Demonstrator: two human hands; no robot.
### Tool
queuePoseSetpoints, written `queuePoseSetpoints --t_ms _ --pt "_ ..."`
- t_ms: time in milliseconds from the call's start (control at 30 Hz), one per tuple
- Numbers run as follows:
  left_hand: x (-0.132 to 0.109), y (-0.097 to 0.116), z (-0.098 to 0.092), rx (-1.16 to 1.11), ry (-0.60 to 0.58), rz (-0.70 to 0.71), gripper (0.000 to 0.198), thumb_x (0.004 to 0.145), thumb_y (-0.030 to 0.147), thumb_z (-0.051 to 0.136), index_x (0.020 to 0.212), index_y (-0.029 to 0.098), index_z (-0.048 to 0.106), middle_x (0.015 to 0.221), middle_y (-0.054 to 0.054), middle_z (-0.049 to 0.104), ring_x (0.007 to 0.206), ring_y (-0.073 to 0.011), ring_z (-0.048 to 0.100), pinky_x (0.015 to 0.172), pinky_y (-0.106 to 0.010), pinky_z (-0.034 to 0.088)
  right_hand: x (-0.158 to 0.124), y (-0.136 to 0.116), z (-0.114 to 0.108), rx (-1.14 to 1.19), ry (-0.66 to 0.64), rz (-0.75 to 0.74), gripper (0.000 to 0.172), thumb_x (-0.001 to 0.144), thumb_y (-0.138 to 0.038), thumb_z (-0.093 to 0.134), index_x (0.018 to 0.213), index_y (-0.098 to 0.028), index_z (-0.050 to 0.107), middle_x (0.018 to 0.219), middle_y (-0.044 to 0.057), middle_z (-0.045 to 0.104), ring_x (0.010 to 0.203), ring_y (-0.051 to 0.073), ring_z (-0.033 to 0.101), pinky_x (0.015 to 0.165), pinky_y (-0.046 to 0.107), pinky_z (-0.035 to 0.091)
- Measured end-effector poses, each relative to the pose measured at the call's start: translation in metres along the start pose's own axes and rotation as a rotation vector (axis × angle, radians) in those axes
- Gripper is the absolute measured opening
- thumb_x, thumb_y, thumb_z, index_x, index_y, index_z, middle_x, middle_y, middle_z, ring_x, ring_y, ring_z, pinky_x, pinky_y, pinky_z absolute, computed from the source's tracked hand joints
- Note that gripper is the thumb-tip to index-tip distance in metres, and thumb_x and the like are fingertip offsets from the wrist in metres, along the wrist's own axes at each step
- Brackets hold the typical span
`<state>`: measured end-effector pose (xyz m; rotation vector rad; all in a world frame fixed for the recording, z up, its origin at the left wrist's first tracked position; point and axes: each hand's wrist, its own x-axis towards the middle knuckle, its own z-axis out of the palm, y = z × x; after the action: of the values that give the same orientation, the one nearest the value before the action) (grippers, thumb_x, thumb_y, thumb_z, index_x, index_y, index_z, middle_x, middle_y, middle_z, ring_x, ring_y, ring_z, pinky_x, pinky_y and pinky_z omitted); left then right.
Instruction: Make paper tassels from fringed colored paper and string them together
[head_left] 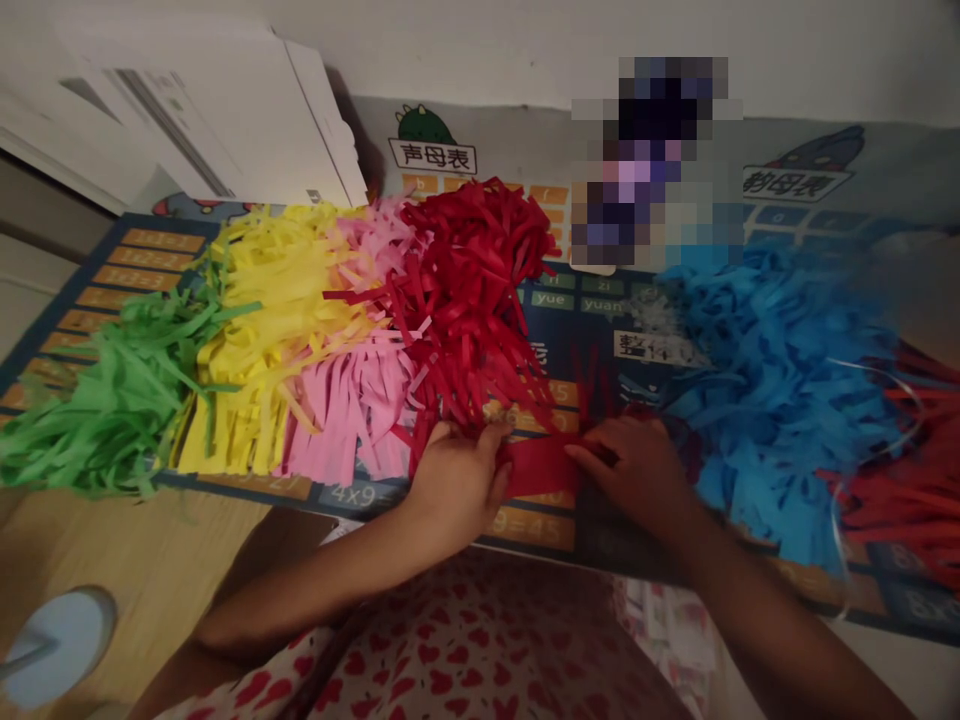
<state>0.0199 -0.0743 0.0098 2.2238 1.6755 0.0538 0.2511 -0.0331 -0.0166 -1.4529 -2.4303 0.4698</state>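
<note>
My left hand (457,480) and my right hand (637,470) together hold a red strip of fringed paper (540,465) low over the printed desk mat (540,530). Left fingers pinch its left end, right fingers press and grip its right end. Just behind my hands lies a heap of red fringed paper (469,270). Left of that are pink fringe (360,400), yellow fringe (277,300) and green fringe (112,390). A big blue fringe pile (772,370) lies right of my right hand.
More red fringe (915,480) with a clear plastic loop (840,500) sits at the far right. White papers (187,110) lean at the back left. A pale blue round thing (60,640) rests on the wooden surface at lower left. A blurred patch covers something at back centre.
</note>
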Motion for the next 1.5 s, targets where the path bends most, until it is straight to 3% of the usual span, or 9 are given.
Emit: queuePoseSetpoints --t_ms 700,800,900,1000,1133,1200,1300,1500 --pt "-0.003 0.002 0.000 -0.023 -0.027 0.020 0.029 0.092 0.025 0.047 0.119 0.015 0.054 0.076 -0.006 0.070 0.070 -0.0233 0.065 0.081 -0.042 0.037 0.001 0.001 0.000 0.019 -0.019 0.023 0.039 0.096 -0.045 0.049 0.069 -0.020 0.063 0.067 0.003 0.065 0.067 0.019 0.056 0.066 0.033 0.025" --pt "-0.004 0.001 -0.003 0.040 0.029 0.043 0.026 0.092 0.027 0.050 0.115 0.017 0.058 0.085 -0.008 0.070 0.079 -0.0252 0.063 0.081 -0.043 0.037 0.001 0.001 0.002 0.040 -0.023 0.045 0.034 0.094 -0.044 0.054 0.070 -0.020 0.063 0.069 0.002 0.065 0.068 0.018 0.056 0.067 0.033 0.026" --pt "-0.004 0.000 -0.006 0.146 0.176 0.225 0.021 0.093 0.025 0.053 0.111 0.019 0.062 0.113 -0.011 0.066 0.106 -0.0288 0.056 0.089 -0.044 0.034 0.001 0.002 0.002 0.015 0.025 0.111 0.029 0.087 -0.045 0.064 0.074 -0.019 0.061 0.072 0.001 0.064 0.069 0.018 0.057 0.068 0.033 0.027" --pt "-0.003 -0.003 -0.005 0.205 0.135 0.561 0.017 0.096 0.022 0.048 0.103 0.018 0.064 0.112 -0.006 0.066 0.107 -0.0231 0.053 0.093 -0.039 0.034 0.001 0.004 -0.003 -0.086 0.129 0.139 0.028 0.084 -0.045 0.068 0.079 -0.019 0.060 0.074 0.003 0.063 0.073 0.021 0.058 0.068 0.034 0.029" --pt "-0.002 -0.004 -0.004 0.322 0.100 0.696 0.019 0.097 0.022 0.046 0.100 0.017 0.064 0.102 -0.005 0.067 0.100 -0.0217 0.055 0.091 -0.039 0.035 -0.005 -0.001 -0.020 -0.150 0.321 -0.040 0.019 0.090 -0.038 0.061 0.093 -0.019 0.064 0.094 0.007 0.067 0.090 0.024 0.057 0.079 0.037 0.030" --pt "-0.002 -0.002 -0.006 0.362 0.093 0.724 0.019 0.097 0.021 0.047 0.100 0.016 0.065 0.101 -0.006 0.067 0.099 -0.0215 0.056 0.090 -0.039 0.036 -0.011 -0.010 -0.025 -0.107 0.239 -0.241 0.012 0.093 -0.030 0.059 0.092 -0.021 0.066 0.094 0.005 0.068 0.090 0.020 0.057 0.084 0.038 0.028" --pt "-0.002 0.000 -0.010 0.361 0.056 0.731 0.017 0.095 0.018 0.050 0.099 0.015 0.066 0.098 -0.007 0.069 0.093 -0.0208 0.059 0.089 -0.039 0.037 -0.018 -0.025 -0.023 -0.147 0.002 -0.467 0.011 0.092 -0.022 0.058 0.084 -0.020 0.066 0.082 0.003 0.067 0.083 0.017 0.055 0.085 0.038 0.028" --pt "-0.010 -0.007 -0.009 0.095 0.089 0.581 0.021 0.090 0.027 0.055 0.105 0.018 0.066 0.109 -0.007 0.070 0.103 -0.0219 0.061 0.099 -0.043 0.031 -0.020 -0.030 -0.010 -0.366 -0.065 -0.604 0.016 0.090 -0.011 0.054 0.080 -0.016 0.065 0.077 0.004 0.063 0.073 0.017 0.051 0.080 0.037 0.029"
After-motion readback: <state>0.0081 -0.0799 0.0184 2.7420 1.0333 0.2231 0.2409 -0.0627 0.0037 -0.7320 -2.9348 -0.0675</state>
